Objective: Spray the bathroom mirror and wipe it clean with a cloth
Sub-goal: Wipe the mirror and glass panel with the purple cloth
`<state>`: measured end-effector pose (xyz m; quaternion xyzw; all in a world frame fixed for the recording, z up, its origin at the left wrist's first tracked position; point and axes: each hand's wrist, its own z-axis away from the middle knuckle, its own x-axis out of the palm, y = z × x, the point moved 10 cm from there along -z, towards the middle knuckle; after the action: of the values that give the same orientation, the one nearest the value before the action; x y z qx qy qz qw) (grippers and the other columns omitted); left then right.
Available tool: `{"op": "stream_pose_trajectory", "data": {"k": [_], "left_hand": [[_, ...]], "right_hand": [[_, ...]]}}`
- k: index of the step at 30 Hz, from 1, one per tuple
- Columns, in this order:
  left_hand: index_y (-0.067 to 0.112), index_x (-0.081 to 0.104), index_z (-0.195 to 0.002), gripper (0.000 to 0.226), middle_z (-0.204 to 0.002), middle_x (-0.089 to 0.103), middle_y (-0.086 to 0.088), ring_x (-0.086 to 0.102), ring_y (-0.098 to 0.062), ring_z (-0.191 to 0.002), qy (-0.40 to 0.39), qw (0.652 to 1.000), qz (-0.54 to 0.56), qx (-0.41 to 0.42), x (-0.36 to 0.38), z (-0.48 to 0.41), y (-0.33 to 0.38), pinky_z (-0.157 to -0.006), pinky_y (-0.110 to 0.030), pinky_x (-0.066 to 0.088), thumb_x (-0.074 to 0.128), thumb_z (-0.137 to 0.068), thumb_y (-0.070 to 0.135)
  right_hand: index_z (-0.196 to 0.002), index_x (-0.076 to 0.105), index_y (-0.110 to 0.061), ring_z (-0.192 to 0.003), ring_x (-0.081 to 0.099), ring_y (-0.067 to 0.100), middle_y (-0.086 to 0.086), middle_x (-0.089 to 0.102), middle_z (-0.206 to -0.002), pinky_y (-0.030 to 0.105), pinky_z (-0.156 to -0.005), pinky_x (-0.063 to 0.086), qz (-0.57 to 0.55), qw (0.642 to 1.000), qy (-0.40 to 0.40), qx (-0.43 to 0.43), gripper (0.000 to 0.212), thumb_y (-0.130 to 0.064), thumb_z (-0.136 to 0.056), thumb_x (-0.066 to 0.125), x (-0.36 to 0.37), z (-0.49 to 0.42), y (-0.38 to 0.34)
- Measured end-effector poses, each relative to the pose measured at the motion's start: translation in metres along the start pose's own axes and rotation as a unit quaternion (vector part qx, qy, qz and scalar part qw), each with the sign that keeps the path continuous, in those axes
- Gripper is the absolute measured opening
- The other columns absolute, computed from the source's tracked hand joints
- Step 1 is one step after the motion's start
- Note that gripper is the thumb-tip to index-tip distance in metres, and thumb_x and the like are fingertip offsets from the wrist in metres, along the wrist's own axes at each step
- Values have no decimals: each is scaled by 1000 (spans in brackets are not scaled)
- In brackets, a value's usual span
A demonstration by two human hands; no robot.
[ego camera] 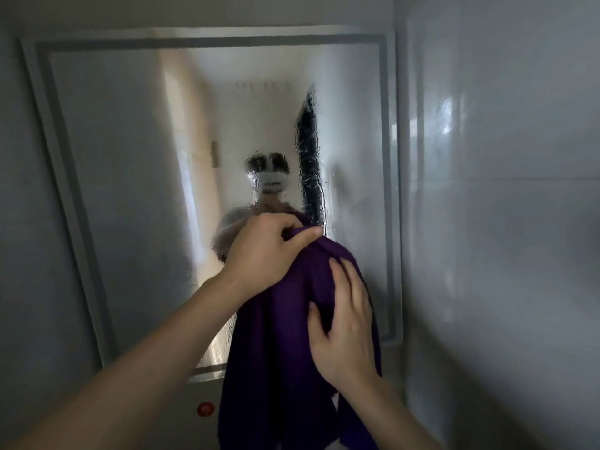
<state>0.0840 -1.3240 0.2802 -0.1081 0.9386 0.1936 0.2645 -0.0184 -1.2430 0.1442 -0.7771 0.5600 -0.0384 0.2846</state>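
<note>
Mirror (123, 157) in a grey frame fills the middle of the head view, its glass fogged with fine droplets across most of the surface. A narrow clear streak (310, 157) runs upright in the right half of the mirror, and droplet trails run down beside it. Reflections in the fogged glass are too blurred to make out in detail.

A purple cloth (279, 336) hangs in front of the lower right part of the mirror. Its top sits just below the bottom end of the streak; its lower end is cut off by the picture's bottom edge. Whether the cloth actually touches the glass cannot be told from this angle.

The left hand (263, 251) grips the top of the cloth, fingers curled tight around a bunched fold, thumb laid along the upper edge. The fingertips are hidden inside the fold. The right hand (344, 319) lies on the cloth lower down, toward the mirror's right edge, fingers loosely spread and slightly bent, pressing flat against the fabric rather than closed on it.

A small red round sticker (206, 409) shows below the mirror's bottom frame, left of the cloth; its marking is unreadable. A glossy tiled wall (503, 190) stands right of the mirror.
</note>
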Motion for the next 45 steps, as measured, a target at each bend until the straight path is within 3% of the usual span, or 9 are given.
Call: {"op": "stream_pose_trajectory", "data": {"k": [14, 19, 21, 24, 28, 31, 36, 40, 45], "left_hand": [[11, 67, -68, 41, -59, 60, -7, 47, -9, -53, -57, 990, 109, -74, 55, -40, -31, -55, -30, 40, 67, -95, 42], [26, 71, -89, 44, -81, 72, 9, 67, -8, -73, -65, 970, 215, -89, 68, -86, -22, -74, -32, 54, 59, -86, 68], [27, 66, -103, 49, -102, 71, 9, 68, -10, -97, -39, 985, 155, -65, 58, -112, -24, -91, -38, 54, 53, -82, 70], [22, 53, -128, 46, -128, 53, 2, 52, -19, -120, 9, 984, -161, 82, 38, -144, -16, -103, -39, 45, 57, -93, 51], [13, 58, -128, 50, -130, 58, -11, 58, -30, -111, 20, 842, -445, 306, 1, -188, 24, -91, -45, 46, 51, -96, 50], [5, 67, -111, 40, -108, 66, -18, 66, -38, -92, 69, 772, -520, 358, -80, -252, 46, -78, -50, 54, 53, -96, 39], [24, 60, -109, 29, -110, 61, -5, 57, -29, -91, 209, 928, -294, 98, -172, -325, 22, -86, -44, 49, 67, -88, 43], [26, 53, -136, 62, -137, 49, -11, 45, -33, -129, 180, 921, -298, 175, -94, -308, 27, -107, -50, 38, 64, -83, 57], [36, -5, -160, 130, -171, -12, -6, -13, -33, -157, 7, 895, -435, 100, -27, -310, -25, -121, -65, -2, 46, -59, 99]], "right_hand": [[-154, 28, -18, -148, 27, 33, 6, 29, -162, 51, -120, 21, 198, 974, 50, -93, 65, -40, -95, 44, -8, -114, 31], [-151, 29, -14, -150, 22, 39, 13, 27, -161, 59, -123, 16, 159, 977, 86, -117, 64, -35, -92, 40, -13, -197, 30], [-152, 30, -12, -151, 21, 40, 15, 27, -162, 61, -123, 15, 177, 973, 97, -112, 65, -34, -91, 39, -17, -234, 33], [-153, 32, -11, -151, 21, 42, 15, 28, -162, 62, -123, 13, 228, 961, 83, -136, 67, -30, -90, 43, -10, -272, 33], [-153, 32, -13, -150, 22, 41, 13, 28, -162, 63, -123, 14, 279, 943, 71, -166, 69, -23, -88, 52, -8, -306, 36], [-152, 32, -14, -150, 22, 41, 12, 28, -162, 63, -122, 15, 295, 937, 85, -165, 70, -23, -86, 51, -24, -343, 35], [-155, 28, -16, -151, 16, 40, 11, 21, -166, 62, -123, 8, 296, 938, 91, -156, 66, -38, -94, 39, -44, -431, 3], [-159, 20, -17, -154, 8, 38, 10, 14, -169, 62, -123, 3, 313, 930, 85, -172, 66, -44, -100, 35, -37, -478, -23], [-161, 16, -20, -155, 3, 37, 7, 10, -170, 61, -122, -6, 307, 931, 135, -142, 66, -46, -100, 24, -15, -476, -24]]}}
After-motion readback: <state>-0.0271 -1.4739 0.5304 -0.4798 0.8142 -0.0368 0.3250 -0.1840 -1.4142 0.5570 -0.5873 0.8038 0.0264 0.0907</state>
